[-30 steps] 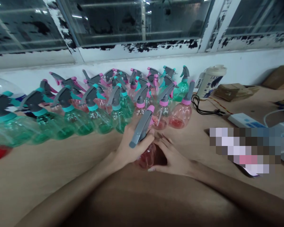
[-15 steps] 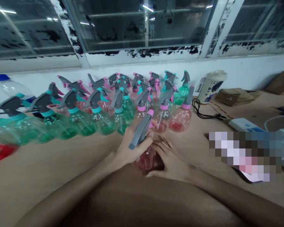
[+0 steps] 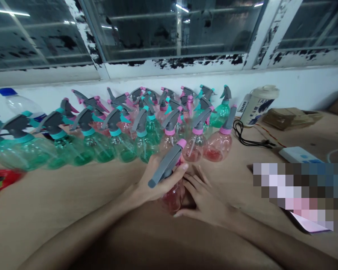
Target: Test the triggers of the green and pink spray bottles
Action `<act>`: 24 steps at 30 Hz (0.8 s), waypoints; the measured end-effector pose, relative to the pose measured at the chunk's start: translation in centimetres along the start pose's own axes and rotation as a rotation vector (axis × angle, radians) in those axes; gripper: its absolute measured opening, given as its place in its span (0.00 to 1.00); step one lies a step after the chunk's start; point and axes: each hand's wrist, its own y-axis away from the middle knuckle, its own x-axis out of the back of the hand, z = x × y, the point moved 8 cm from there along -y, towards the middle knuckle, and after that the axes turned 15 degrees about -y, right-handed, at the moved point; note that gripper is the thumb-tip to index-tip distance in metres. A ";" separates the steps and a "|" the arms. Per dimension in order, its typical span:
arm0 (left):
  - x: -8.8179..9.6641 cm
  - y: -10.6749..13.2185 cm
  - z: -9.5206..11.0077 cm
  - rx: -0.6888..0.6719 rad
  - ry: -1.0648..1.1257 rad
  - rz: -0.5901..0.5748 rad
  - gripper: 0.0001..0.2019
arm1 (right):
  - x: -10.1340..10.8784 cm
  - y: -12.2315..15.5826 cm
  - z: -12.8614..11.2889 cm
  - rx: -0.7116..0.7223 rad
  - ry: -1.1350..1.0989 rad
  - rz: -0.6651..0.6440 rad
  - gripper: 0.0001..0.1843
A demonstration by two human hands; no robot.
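A clear pink spray bottle (image 3: 171,198) with a grey spray head stands on the table close to me. My left hand (image 3: 154,180) is wrapped round its neck just under the head, thumb across the front. The pink nozzle tip points away from me, and the grey rear end points toward me. My right hand (image 3: 205,198) cups the right side of the bottle's body, thumb near the base; its fingertips are partly hidden behind the bottle. Just beyond my hands stand more pink spray bottles (image 3: 218,146) and a row of green spray bottles (image 3: 126,148).
A cup (image 3: 257,107) and a black cord (image 3: 249,140) are at the back right, beside brown packaging (image 3: 290,118). A white power strip (image 3: 298,153) and a blurred-out phone lie at right. A blue-capped bottle (image 3: 19,105) and a red packet (image 3: 5,178) are at left.
The view has shifted slightly, moving the background rightward. My left hand and the spray head sit a little lower and nearer. Both hands keep hold of the same bottle.
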 end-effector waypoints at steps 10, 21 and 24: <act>0.0 0.1 -0.4 0.066 0.010 0.023 0.05 | 0.4 0.3 0.4 0.006 0.031 0.084 0.51; 0.0 0.4 -0.2 0.078 0.004 0.017 0.04 | 0.5 0.3 -0.2 0.070 -0.056 0.064 0.59; 0.0 0.2 -0.3 0.066 0.021 0.013 0.04 | 0.5 0.3 0.0 0.057 -0.061 0.053 0.59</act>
